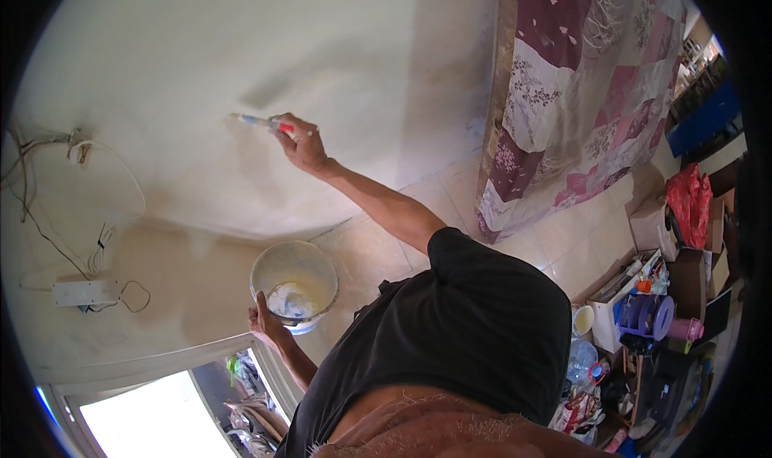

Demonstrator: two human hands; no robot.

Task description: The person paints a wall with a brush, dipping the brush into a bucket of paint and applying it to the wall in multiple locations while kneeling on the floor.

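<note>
My right hand [303,143] grips a paintbrush [258,121] by its handle, which has a red end. The bristle tip is at the pale wall [199,78], beside a brownish patch. Lower down, my left hand [267,325] holds a plastic bucket [260,271] by its rim, thumb over the edge. Whitish paint or a similar coating [291,299] lies in the bottom of the bucket, and its inner wall is smeared.
A patchwork-patterned curtain [543,108] hangs at the right above the tiled floor [368,247]. Loose cables and a white power strip [85,292] are on the left wall. A window frame [151,358] is at lower left. Boxes and a water bottle [582,359] crowd the right.
</note>
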